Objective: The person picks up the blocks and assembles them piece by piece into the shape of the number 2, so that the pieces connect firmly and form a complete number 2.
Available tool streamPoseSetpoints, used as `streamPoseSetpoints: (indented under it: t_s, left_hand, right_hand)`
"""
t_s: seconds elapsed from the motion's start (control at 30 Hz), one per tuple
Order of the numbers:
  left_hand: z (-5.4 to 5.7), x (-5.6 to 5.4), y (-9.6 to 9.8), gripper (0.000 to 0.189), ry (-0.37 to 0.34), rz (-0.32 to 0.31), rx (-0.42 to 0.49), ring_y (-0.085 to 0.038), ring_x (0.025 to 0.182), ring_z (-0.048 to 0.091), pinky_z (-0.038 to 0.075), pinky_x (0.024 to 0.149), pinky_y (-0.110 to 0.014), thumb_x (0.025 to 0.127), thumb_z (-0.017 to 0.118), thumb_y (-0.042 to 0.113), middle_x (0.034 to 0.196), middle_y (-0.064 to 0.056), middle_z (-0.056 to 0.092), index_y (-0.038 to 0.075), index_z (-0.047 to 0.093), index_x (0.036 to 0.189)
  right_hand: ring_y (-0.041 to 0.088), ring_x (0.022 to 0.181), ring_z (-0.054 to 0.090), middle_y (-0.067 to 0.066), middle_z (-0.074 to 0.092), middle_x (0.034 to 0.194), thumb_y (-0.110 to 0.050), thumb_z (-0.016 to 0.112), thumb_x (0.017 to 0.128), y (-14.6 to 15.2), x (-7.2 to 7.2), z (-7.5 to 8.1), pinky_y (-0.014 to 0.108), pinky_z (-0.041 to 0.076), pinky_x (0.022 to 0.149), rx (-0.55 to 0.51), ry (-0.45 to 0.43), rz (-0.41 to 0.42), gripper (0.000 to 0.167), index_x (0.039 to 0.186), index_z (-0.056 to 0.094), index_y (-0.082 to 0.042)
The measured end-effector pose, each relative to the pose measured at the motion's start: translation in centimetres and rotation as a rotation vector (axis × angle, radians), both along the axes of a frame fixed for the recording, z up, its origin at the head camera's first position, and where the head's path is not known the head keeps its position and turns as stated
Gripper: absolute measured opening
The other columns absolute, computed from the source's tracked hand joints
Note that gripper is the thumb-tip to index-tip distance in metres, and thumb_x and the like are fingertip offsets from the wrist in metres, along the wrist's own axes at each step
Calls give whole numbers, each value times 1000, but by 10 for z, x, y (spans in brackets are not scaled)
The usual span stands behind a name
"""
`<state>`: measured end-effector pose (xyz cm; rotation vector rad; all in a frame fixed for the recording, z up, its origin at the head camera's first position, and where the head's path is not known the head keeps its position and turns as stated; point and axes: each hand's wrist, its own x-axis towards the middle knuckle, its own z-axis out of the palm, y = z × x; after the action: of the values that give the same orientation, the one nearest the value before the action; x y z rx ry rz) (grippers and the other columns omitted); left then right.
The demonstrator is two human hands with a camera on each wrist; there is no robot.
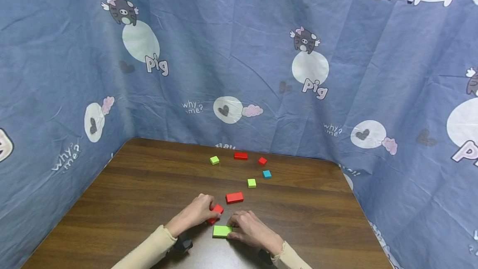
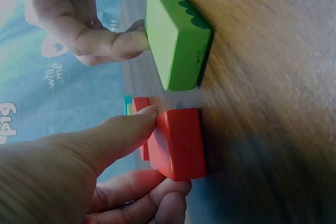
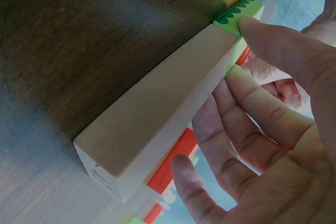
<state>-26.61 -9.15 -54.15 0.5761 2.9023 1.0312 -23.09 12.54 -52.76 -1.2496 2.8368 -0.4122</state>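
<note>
My left hand [image 1: 195,211] pinches a red rectangular block [image 2: 181,145] between thumb and fingers, low over the wooden table. To its right, my right hand [image 1: 249,228] holds a bright green block [image 1: 221,231] by its right end, thumb on the near side and fingers on the far side. Dark green scallops mark one face of that block in the left wrist view. A long block with a bare wood-coloured face [image 3: 157,98] lies close by the green one in the right wrist view; whether they touch I cannot tell. The head view hides it.
Beyond the hands stand a red block [image 1: 234,198], a small green block [image 1: 252,183] and a blue one [image 1: 267,174]. Farther back are a small red block [image 1: 262,161], a longer red one [image 1: 240,156] and another green one [image 1: 214,160]. A blue curtain [image 1: 231,69] borders the table [image 1: 149,186].
</note>
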Motion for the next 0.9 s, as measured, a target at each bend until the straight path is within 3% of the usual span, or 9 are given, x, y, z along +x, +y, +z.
streamPoseSetpoints:
  t_s: [0.17, 0.7, 0.9]
  left_hand:
    - [2, 2, 2, 34, -23, -2, 10, -5, 51, 35, 24, 44, -20, 74, 81, 22, 59, 8, 39, 8, 51, 65]
    - [-1, 7, 6, 34, 14, 12, -1, -6, 51, 34, 23, 45, -20, 73, 81, 21, 57, 9, 38, 10, 50, 64]
    - [2, 10, 7, 32, -18, 23, -4, -7, 51, 35, 24, 46, -21, 74, 80, 20, 58, 8, 38, 7, 52, 65]
  right_hand:
    - [-3, 83, 54, -13, 64, 90, -35, 73, 84, 0, 0, 0, 24, 43, 78, 0, 1, -10, 19, 96, 69, -21]
    - [-3, 86, 55, -15, 63, 91, -35, 74, 83, -1, 2, 1, 26, 42, 79, 14, -35, -38, 19, 97, 69, -22]
    - [-2, 88, 55, -14, 64, 91, -35, 73, 84, -1, 3, 0, 27, 42, 82, 17, 9, -28, 19, 97, 68, -21]
